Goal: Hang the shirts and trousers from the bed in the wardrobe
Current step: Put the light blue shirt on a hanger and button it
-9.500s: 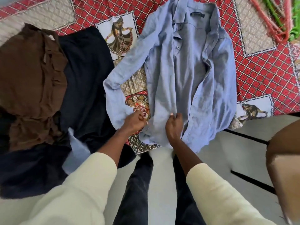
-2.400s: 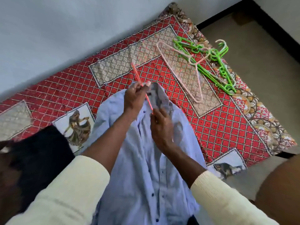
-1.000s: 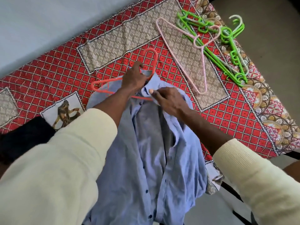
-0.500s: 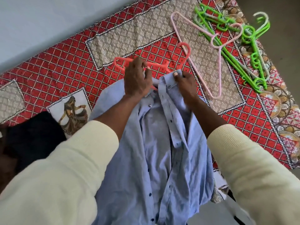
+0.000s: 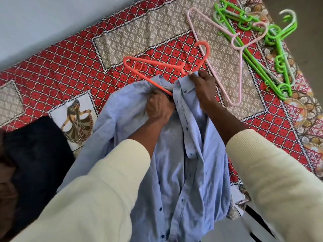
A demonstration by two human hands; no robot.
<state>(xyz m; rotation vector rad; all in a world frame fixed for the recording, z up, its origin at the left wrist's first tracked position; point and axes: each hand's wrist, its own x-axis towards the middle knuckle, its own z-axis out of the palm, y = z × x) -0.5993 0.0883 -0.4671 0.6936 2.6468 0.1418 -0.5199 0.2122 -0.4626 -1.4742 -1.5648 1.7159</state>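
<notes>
A light blue button-up shirt (image 5: 176, 165) lies open on the red patterned bedspread (image 5: 73, 70), collar pointing away from me. An orange plastic hanger (image 5: 157, 64) lies at the collar, its lower bar running under the fabric and its hook to the right. My left hand (image 5: 160, 106) is curled at the collar opening, gripping the shirt's left front where the hanger bar goes in. My right hand (image 5: 203, 88) pinches the right side of the collar next to the hanger's neck. Dark trousers (image 5: 35, 154) lie at the left.
A pink hanger (image 5: 239, 55) lies on the bedspread to the right of the shirt. Beyond it sits a tangle of several green hangers (image 5: 272, 48). A pale wall runs along the bed's far side. Brown clothing (image 5: 7, 189) shows at the left edge.
My left hand has slid down from the hanger's top into the collar opening. The orange hanger now points left with one arm under the shirt. My right hand stays on the collar.
</notes>
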